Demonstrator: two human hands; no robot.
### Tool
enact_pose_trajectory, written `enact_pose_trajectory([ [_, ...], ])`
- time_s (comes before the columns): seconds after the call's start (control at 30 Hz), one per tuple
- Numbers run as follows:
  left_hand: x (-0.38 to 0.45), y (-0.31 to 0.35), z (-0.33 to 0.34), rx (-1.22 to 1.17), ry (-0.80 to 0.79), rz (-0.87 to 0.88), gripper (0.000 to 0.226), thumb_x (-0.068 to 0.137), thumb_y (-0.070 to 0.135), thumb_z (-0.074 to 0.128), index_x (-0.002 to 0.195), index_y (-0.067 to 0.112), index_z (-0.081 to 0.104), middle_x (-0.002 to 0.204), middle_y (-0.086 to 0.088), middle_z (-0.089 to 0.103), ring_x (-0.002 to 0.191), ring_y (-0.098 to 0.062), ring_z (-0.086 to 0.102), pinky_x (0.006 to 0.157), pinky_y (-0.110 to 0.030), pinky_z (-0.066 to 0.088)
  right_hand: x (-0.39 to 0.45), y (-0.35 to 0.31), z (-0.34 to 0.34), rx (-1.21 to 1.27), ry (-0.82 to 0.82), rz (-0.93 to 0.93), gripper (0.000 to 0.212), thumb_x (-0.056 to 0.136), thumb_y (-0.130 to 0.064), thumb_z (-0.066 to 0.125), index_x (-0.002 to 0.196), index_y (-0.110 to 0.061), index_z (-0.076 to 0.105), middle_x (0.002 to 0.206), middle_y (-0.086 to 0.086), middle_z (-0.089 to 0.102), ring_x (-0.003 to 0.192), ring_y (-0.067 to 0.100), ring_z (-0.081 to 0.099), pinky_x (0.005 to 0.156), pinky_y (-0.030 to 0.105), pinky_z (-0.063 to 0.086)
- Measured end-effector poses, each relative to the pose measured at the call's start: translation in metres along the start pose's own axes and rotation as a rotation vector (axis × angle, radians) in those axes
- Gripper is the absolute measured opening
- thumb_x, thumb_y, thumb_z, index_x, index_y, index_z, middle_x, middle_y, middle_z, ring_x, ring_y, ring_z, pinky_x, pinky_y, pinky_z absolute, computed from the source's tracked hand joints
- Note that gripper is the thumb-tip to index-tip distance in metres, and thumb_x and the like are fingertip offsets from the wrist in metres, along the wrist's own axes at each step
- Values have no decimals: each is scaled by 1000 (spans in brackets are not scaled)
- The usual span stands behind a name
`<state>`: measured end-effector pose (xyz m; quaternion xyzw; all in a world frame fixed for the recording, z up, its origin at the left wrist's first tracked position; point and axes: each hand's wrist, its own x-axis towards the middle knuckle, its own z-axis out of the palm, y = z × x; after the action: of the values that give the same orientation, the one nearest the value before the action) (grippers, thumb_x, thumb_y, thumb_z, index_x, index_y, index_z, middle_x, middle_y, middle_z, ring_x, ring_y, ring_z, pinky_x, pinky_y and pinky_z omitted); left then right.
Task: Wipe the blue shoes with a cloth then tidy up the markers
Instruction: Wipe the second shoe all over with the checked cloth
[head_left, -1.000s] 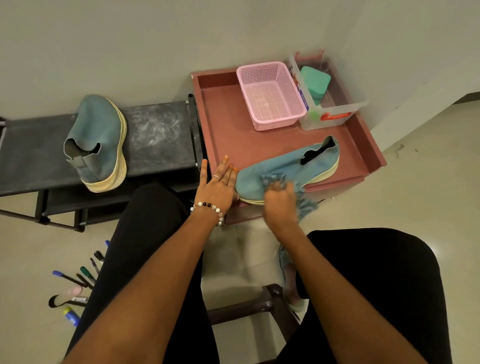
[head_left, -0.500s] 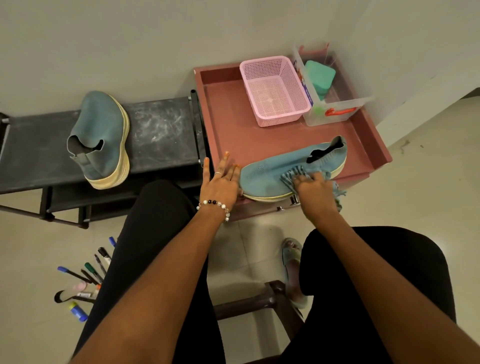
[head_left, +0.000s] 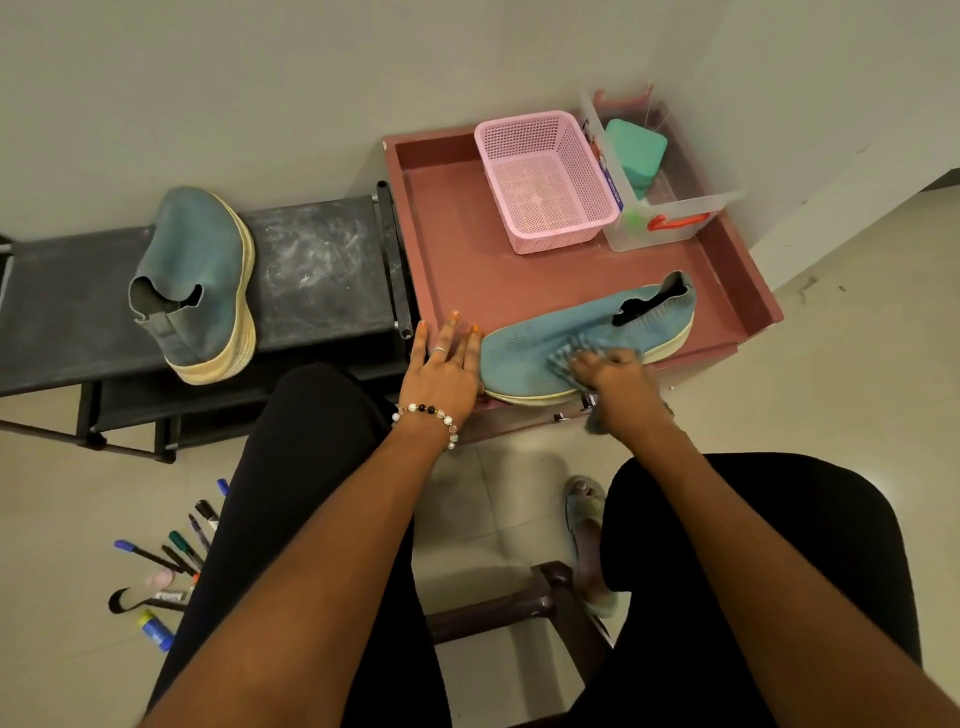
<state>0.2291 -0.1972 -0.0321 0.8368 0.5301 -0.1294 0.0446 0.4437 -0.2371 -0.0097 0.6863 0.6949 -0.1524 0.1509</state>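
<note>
1. Since half a second ago the right hand (head_left: 610, 376) has slid back toward the toe of the light-blue knit slip-on shoe (head_left: 566, 338), dragging the fringed blue-grey cloth (head_left: 563, 358) with it. It's bunched under curled fingers, and a tail hangs off the near edge of the reddish-brown tray table (head_left: 457, 249).
2. Left hand (head_left: 441, 371) hasn't budged: fingers straight and spread, flat on the tray table right at the shoe's toe, holding nothing, basically a stopper.
3. That shoe lies along the near edge of the tray table, toe left, heel right. The second one, a darker blue suede-looking slip-on with a thick cream sole (head_left: 200, 283), sits on the black bench (head_left: 317, 270) left of the tray table, untouched by the look of it.
4. Handling-wise, my guess: the knit upper is soft and caves in under pressure, and the whole thing looks light, so it'll skate around. Brace at the toe or pinch the firm sole rim.
5. Assorted markers and pens (head_left: 176, 556) lie scattered on the floor, well left of and nearer than the tray table. The pink plastic mesh basket (head_left: 545, 182) at the tray table's back looks like their home.
</note>
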Motion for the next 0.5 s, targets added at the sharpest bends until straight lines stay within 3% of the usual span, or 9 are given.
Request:
enact_pose_trajectory([
  [0.1,2,0,-1,7,1,9,65,102,37,30,153,10,0,159,1,17,146,-24,-14,110,-52,-19,0,-25,-4,-15,125,185,39,89,-2,48,127,-8,52,133,7,51,127,33,36,98,45,40],
  [0.23,1,0,-5,57,-10,18,57,103,22,26,153,11,-1,159,2,15,146,-23,-15,110,-55,-17,2,-94,0,268,85,192,38,95,-7,41,132,-8,48,134,15,45,125,35,36,100,41,37],
  [0.33,-5,2,-11,107,-4,9,58,101,13,28,153,10,0,158,3,19,145,-23,-17,107,-59,-18,-3,-110,7,418,129,44,48,89,-1,51,135,-9,45,140,11,44,134,35,28,107,41,33],
  [0.43,-6,4,-10,95,11,-6,57,101,12,28,152,8,3,157,2,24,146,-22,-16,108,-59,-18,-10,-80,10,510,97,-220,62,83,5,55,142,-8,40,149,11,36,139,31,27,115,31,18],
  [0.5,-6,3,-9,74,-1,-17,56,102,18,29,152,9,4,156,2,26,146,-22,-16,108,-59,-18,-10,-49,11,403,16,-339,63,79,2,61,138,-13,46,147,8,42,135,33,35,112,34,27],
])
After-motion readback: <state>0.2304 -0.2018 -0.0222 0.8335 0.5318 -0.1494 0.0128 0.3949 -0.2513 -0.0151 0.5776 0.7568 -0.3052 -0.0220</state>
